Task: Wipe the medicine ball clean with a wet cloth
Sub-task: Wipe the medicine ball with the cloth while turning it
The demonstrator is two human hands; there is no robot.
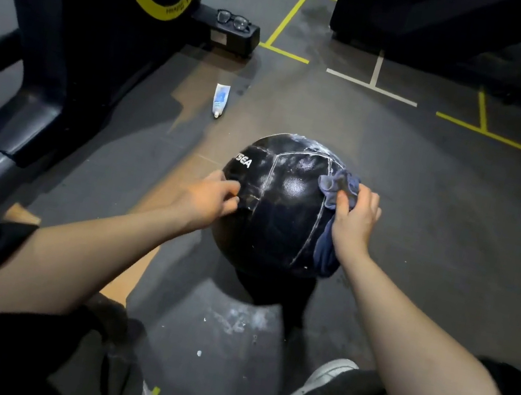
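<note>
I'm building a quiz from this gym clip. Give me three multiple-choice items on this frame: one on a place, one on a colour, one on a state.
1. Where do the glasses lie?
A. on the black base of the machine
B. on the ball
C. beside the shoe

2. What colour is the cloth?
A. red
B. blue
C. yellow

3. What is the right hand doing?
A. hanging idle
B. lifting the tube
C. holding the cloth against the medicine ball

Key:
1 A: the glasses sit on the machine base at upper left, far from the ball.
2 B: the cloth is blue, paler where it bunches above the fingers.
3 C: the right hand grips the cloth on the ball's right side, while the left hand touches the ball's left side; the tube lies untouched on the floor.
</note>
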